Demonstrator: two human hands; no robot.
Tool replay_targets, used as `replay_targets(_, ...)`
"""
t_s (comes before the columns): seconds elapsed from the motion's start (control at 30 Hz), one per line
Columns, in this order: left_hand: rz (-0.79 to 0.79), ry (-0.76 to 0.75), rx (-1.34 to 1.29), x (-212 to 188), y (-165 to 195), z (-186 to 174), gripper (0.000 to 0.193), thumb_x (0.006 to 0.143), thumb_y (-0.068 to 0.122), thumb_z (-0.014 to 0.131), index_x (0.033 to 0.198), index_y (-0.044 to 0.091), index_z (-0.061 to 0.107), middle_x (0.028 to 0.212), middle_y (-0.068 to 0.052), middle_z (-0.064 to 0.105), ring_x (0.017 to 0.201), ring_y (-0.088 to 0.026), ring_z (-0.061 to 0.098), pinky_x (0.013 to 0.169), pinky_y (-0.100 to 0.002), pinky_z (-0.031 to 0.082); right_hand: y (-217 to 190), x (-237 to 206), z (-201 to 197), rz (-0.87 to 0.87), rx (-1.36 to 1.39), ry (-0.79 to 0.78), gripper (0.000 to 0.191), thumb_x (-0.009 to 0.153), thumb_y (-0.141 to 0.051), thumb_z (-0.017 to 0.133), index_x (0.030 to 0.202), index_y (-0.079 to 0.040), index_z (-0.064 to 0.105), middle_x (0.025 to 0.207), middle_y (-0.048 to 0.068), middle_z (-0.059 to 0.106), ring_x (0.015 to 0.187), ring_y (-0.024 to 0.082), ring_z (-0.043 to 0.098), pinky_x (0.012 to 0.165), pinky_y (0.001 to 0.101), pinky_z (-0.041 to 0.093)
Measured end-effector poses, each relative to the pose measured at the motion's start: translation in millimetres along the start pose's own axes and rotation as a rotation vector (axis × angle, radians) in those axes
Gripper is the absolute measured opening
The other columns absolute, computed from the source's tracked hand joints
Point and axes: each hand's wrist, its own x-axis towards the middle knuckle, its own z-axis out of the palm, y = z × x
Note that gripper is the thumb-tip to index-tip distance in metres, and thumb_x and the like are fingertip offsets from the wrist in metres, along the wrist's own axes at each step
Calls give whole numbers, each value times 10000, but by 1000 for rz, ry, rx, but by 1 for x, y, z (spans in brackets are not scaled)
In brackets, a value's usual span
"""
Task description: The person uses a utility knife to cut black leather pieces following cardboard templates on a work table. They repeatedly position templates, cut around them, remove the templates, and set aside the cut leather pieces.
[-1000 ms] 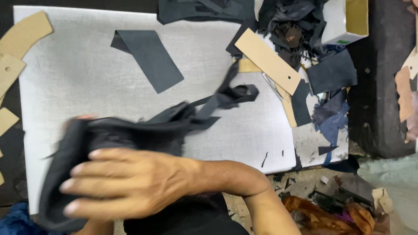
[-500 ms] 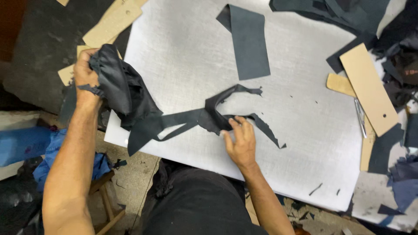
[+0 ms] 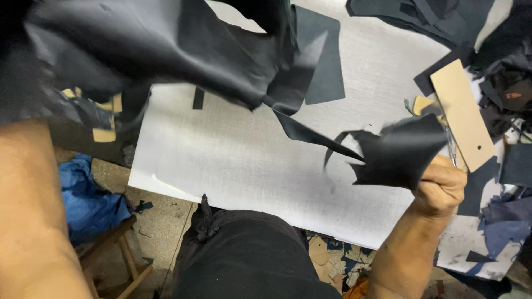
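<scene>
The white cutting board [image 3: 233, 160] fills the middle of your view, and everything else sits around it. Above its upper-left part you hold up a big ragged sheet of black leather [image 3: 166, 50], lifted clear of the board and blurred; a thin strip of it trails down across the board to a smaller flap at the board's right side. Your left forearm runs up the left edge of the view, but the hand itself is hidden behind the leather, so you cannot tell how its fingers lie. Your right hand [image 3: 440, 191] is over the board's right edge, fingers curled tight into a fist around that smaller flap of the same leather.

A dark rectangular cut piece [image 3: 324, 61] lies flat on the board's upper part, just beside the raised sheet. A tan cardboard pattern [image 3: 463, 113] lies at the board's right edge, just above your right hand, among a heap of dark scraps [image 3: 504, 83]. Below the board's left corner, on the floor, sits a crumpled blue plastic bag [image 3: 83, 199].
</scene>
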Motion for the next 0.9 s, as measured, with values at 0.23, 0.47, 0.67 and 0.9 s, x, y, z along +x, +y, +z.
replay_targets(0.23, -266, -301, 101, -9, -69, 51, 304, 1015, -71, 534, 1265, 4, 690, 1199, -95, 713, 1091, -172, 683, 948, -314, 564, 65, -19, -11, 437, -525, 269, 266, 951, 73, 573, 1169, 42, 723, 1170, 127, 722, 1074, 185, 661, 964, 266, 524)
replay_targets(0.47, 155, -103, 754, -52, -12, 107, 197, 1041, -97, 610, 1182, -1, 708, 1101, -179, 697, 1010, -298, 682, 908, -396, 541, 102, -98, 29, 897, -669, 400, 282, 935, -151, 741, 1184, -21, 713, 984, 77, 749, 860, 122, 689, 792, 279, 551)
replay_targets(0.67, 110, -622, 655, -170, 50, 289, 486, 804, 536, 801, 842, 54, 748, 811, -115, 717, 675, -263, 689, 586, -420, 557, 128, -53, 82, 633, -1020, 301, 364, 821, -224, 846, 1074, 10, 727, 1014, 169, 699, 731, 256, 669, 696, 366, 531)
replay_targets(0.9, -198, -818, 303, -213, 66, 330, 304, 905, 347, 725, 869, 50, 667, 805, -120, 728, 715, -263, 702, 671, -421, 564, 108, -40, 80, 1186, -955, -3, 338, 896, -351, 766, 815, -24, 733, 787, 152, 736, 717, 266, 680, 713, 405, 526)
